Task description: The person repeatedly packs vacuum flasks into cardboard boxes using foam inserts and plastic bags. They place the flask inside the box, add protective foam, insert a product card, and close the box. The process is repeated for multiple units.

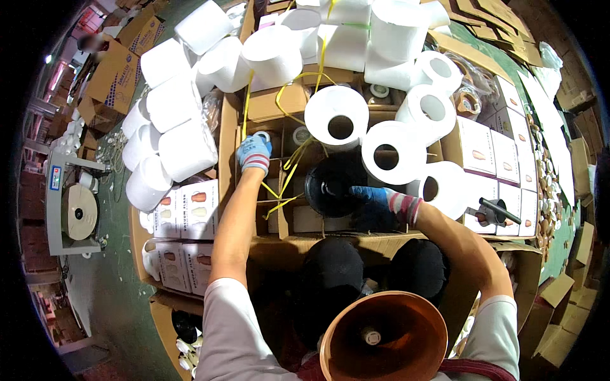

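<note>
My left hand (pixel 255 153), in a blue-coated work glove, reaches into a divided cardboard carton (pixel 280 219). Its fingers close around a white ring-shaped top (pixel 263 136) in a left-hand compartment; whatever lies below the ring is hidden. In my right hand (pixel 381 199), gloved alike, is a black round plastic part (pixel 326 188), held by its right rim above the dividers. Close to my body, an orange-brown flask shell (pixel 383 333) faces up with its wide mouth, and a small white piece (pixel 371 336) shows at its bottom.
White foam cylinders (pixel 186 152) are piled at the left and back; foam rings (pixel 337 116) lie over the carton's right half. Yellow strapping (pixel 290 164) crosses the compartments. Printed vacuum flask boxes (pixel 481 147) stand at both sides, with a dark tube (pixel 500 210) on the right. A strapping machine (pixel 71 209) is far left.
</note>
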A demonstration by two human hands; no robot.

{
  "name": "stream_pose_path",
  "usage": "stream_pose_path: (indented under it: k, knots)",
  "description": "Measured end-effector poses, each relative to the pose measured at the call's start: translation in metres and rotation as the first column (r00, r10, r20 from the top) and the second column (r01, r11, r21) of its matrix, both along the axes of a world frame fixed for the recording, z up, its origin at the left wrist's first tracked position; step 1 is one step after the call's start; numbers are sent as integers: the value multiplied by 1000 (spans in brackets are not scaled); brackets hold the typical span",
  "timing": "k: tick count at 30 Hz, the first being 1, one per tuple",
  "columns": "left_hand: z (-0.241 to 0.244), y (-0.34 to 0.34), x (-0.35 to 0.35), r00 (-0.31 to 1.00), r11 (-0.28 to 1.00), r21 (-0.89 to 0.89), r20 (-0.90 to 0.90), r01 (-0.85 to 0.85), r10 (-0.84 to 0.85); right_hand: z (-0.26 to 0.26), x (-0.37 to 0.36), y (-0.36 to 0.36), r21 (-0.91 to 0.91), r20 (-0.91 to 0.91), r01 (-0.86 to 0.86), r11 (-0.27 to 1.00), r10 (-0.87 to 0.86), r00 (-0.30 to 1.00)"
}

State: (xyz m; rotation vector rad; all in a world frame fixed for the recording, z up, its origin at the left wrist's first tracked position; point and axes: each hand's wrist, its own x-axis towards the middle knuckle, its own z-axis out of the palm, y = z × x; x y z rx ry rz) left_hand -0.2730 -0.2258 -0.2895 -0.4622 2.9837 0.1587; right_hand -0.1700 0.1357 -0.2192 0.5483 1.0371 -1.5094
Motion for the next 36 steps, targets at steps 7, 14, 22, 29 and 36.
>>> stream_pose_path:
  k: [7,14,22,29,36]
  knots:
    - [7,-24,21,989,988,55,-39,-143,145,77,21,6,257,-461,-422,869,494,737]
    - [209,18,95,772,872,3,-467,489,-431,108,49,12,-103,-433,21,994,-64,899]
    - [413,129,273,293,524,-291,-572,800,-766,157,7,-22,-762,-164,320,563,-646,746]
    - [345,146,393,242,223,116,-670,968,-702,140,70,143,-398,-829,203,895,-256,-498]
    - [302,151,464,503,206,460,-794,864,-341,235,221,103,44,-965,20,999,48,-258]
